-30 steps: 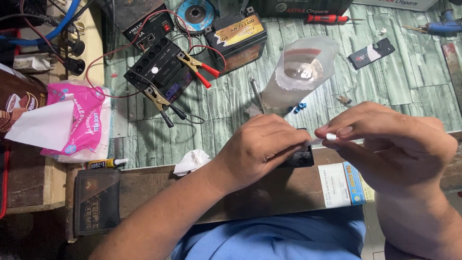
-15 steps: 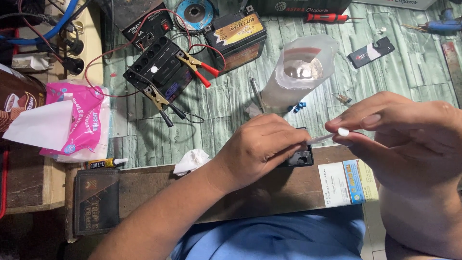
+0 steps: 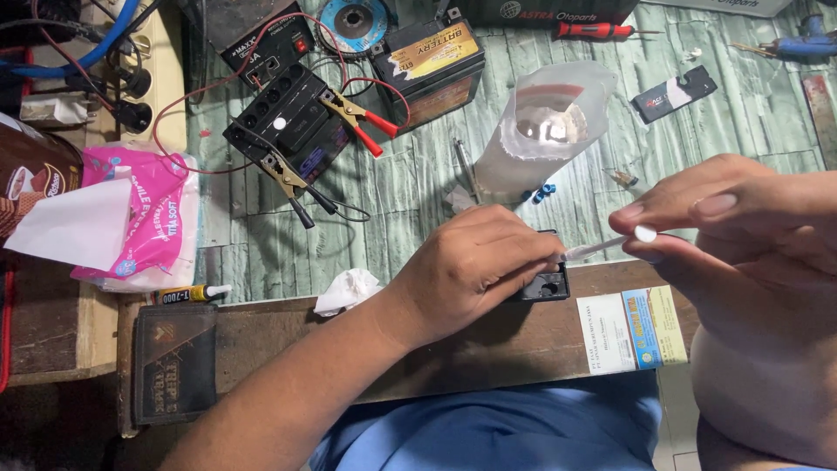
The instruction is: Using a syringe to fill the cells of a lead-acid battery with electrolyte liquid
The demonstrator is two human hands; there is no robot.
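My left hand [image 3: 475, 262] lies palm down on a small black plastic part [image 3: 547, 285] and presses it onto the front edge of the wooden bench [image 3: 488, 340]. Only the part's right corner shows past the fingers. My right hand [image 3: 741, 218], close to the camera at the right, pinches a thin white stick [image 3: 602, 247] between thumb and fingers. The stick has a round white end at the fingertips, and its other tip points left at the black part.
Behind the hands stand a clear plastic bag [image 3: 545, 122], two black batteries [image 3: 292, 118] [image 3: 436, 57] with red and black clamps [image 3: 362, 118], a red screwdriver [image 3: 593, 30] and a blue glue gun [image 3: 802, 44]. On the left are a pink tissue pack [image 3: 144, 218], a glue tube [image 3: 183, 295], a dark wallet [image 3: 174, 362] and a crumpled tissue [image 3: 349, 288].
My right hand has drawn to the right with the white stick, away from my left hand. The left hand has stayed on the black part.
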